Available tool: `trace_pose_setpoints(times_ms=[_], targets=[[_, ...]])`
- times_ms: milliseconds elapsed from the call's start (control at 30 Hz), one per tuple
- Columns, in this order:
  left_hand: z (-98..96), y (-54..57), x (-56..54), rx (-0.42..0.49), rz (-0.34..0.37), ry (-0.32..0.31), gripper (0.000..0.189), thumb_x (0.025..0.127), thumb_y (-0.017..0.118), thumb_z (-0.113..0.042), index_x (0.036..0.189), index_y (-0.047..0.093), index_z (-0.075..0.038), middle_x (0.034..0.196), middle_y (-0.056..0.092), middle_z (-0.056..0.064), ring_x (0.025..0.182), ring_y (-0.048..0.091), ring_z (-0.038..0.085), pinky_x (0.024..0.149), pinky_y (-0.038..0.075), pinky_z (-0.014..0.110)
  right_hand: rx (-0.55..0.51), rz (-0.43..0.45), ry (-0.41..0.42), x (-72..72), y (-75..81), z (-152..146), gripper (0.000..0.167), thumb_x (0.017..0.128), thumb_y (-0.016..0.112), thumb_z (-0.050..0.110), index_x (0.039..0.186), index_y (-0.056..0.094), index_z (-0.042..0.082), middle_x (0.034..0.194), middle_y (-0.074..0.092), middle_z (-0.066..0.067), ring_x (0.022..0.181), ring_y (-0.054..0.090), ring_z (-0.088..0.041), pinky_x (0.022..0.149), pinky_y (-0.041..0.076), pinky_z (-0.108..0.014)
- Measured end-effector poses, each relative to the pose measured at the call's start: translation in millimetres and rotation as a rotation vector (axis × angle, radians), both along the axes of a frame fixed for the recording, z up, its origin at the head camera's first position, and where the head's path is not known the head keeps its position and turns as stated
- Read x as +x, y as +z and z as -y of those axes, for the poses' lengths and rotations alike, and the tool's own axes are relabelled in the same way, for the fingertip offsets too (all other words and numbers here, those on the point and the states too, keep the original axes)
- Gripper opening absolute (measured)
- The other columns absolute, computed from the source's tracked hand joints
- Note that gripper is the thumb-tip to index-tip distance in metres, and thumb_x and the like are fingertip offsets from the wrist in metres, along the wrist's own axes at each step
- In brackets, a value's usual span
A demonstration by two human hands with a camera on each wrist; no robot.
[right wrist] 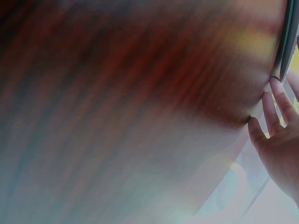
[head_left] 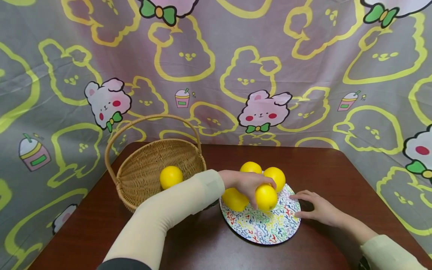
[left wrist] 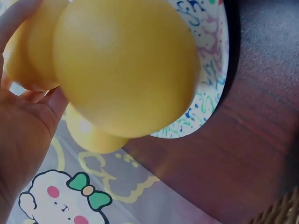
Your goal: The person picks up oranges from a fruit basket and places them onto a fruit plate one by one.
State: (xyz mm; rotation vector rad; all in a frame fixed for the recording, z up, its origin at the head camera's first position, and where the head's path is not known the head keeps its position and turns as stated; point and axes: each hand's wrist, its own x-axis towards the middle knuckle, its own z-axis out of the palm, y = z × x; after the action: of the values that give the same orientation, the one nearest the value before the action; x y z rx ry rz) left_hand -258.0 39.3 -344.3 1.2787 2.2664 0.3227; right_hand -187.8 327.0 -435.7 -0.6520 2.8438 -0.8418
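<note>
In the head view my left hand reaches across the round plate, fingers and thumb curled round a yellow fruit. That held fruit shows at the upper left of the left wrist view. Beside the hand sits another yellow fruit, large and close in the left wrist view. Two more yellow fruits, one at the back and one at the back right, lie on the plate. My right hand is at the plate's right rim, fingers spread, fingertips right by the edge.
A wicker basket with a tall arched handle stands at the left, holding one yellow fruit. The left forearm overlaps its front. A patterned cloth hangs behind and beside the dark wooden table.
</note>
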Motion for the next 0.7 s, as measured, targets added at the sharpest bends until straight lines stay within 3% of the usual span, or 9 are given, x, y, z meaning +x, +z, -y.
trace_pose_setpoints(times_ms=[400, 700], targets=[[-1.4, -13.5, 6.4, -0.026, 0.0, -0.028, 0.081, 0.07, 0.088, -0.028, 0.14, 0.046, -0.028, 0.124, 0.049, -0.011, 0.108, 0.043, 0.009, 0.091, 0.037, 0.028, 0.005, 0.01, -0.011, -1.0, -0.2, 0, 0.054, 0.079, 0.079, 0.039, 0.125, 0.064, 0.016, 0.119, 0.057, -0.009, 0.108, 0.051, -0.033, 0.09, 0.044, -0.06], [-1.7, -19.0, 7.8, -0.033, 0.033, 0.011, 0.082, 0.07, 0.088, -0.029, 0.14, 0.045, -0.03, 0.123, 0.049, -0.012, 0.108, 0.044, 0.01, 0.093, 0.038, 0.03, -0.01, 0.006, 0.0, -0.9, -2.6, -1, 0.053, 0.08, 0.078, 0.039, 0.126, 0.064, 0.016, 0.118, 0.057, -0.007, 0.107, 0.051, -0.032, 0.09, 0.044, -0.059]])
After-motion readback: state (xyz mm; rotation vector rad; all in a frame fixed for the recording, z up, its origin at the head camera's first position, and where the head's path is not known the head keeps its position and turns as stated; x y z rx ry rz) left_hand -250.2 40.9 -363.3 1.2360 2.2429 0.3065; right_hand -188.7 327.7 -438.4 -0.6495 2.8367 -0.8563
